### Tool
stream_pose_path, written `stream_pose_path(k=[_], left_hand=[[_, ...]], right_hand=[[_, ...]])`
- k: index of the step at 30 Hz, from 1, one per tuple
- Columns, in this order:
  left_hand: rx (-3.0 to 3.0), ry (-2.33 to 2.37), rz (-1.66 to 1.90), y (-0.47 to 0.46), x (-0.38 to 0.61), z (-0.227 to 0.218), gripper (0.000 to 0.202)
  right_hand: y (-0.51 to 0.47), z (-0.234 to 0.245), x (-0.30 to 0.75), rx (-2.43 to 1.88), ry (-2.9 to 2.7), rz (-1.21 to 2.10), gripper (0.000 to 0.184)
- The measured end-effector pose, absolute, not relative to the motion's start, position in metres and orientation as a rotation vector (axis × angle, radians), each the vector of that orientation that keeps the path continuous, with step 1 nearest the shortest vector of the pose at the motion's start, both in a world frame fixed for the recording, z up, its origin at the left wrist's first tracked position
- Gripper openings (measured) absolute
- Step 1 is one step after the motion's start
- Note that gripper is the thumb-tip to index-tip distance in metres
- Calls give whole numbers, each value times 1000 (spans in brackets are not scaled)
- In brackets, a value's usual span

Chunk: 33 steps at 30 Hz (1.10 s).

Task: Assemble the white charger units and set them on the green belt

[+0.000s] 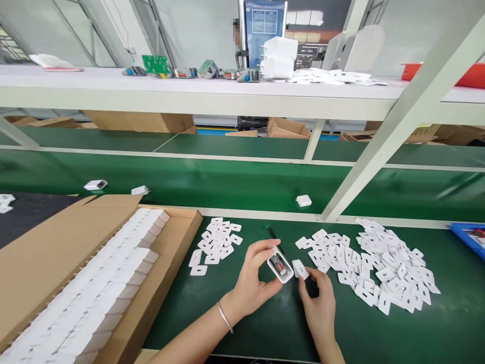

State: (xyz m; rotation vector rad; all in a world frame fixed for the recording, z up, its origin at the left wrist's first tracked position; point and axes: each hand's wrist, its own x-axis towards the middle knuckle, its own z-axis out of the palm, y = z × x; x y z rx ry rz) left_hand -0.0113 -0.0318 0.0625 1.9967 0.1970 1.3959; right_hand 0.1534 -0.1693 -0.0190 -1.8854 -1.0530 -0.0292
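My left hand point(252, 275) is closed around a white charger housing point(281, 265), its open end facing me and electronic parts showing inside. Pinched in my right hand point(318, 298) is a small white cover plate point(300, 269), just right of the housing and apart from it. Behind my left fingers lie dark tweezers point(270, 231), partly hidden. A big pile of white cover plates point(394, 268) spreads over the green table to the right. Another, smaller group of plates point(215, 242) lies left of my hands.
A cardboard box point(182, 237) holding rows of white pieces stands at the left. White chargers point(303, 200) sit on the green conveyor belt point(227, 182) beyond the table. A slanted white post point(364, 172) rises at the right, near a blue tray point(468, 237). Circuit boards point(156, 64) line the shelf above.
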Motion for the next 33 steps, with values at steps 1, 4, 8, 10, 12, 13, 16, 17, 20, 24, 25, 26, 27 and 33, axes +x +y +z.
stream_pose_path(k=[1, 4, 8, 10, 12, 13, 16, 17, 20, 24, 25, 26, 27, 33], left_hand=[[1981, 177, 1429, -34, -17, 65, 71], [1948, 145, 1493, -38, -29, 69, 78], [1963, 130, 1495, -42, -37, 68, 84], [1961, 139, 1454, -46, -38, 66, 81], [1942, 208, 1405, -51, -38, 63, 74], [1930, 258, 1382, -53, -38, 61, 71], [1899, 386, 1344, -61, -39, 56, 67], [1890, 406, 1332, -63, -40, 55, 66], [1876, 449, 1283, -66, -45, 51, 65], [1878, 499, 1202, -65, -52, 46, 60], [1875, 497, 1211, -65, -53, 45, 59], [1867, 487, 1236, -64, -53, 44, 58], [1859, 472, 1268, -63, -53, 43, 56], [1840, 440, 1351, -62, -49, 42, 50]], right_hand=[[-169, -14, 152, -1870, -1049, -37, 25], [-170, 5, 143, -1801, -1044, -64, 19], [-175, 45, 121, -1652, -1089, -40, 22], [-176, 66, 109, -1580, -1197, -17, 29], [-175, 83, 98, -1499, -1339, -31, 35], [-174, 90, 94, -1473, -1396, -49, 37], [-168, 100, 84, -1458, -1475, -93, 40], [-165, 101, 82, -1460, -1485, -95, 40], [-162, 99, 80, -1447, -1505, -91, 41], [-162, 96, 82, -1456, -1437, 33, 37], [-163, 96, 83, -1472, -1377, 91, 32], [-164, 96, 84, -1487, -1300, 148, 26], [-164, 95, 85, -1497, -1216, 203, 19], [-164, 99, 85, -1467, -928, 477, 33]])
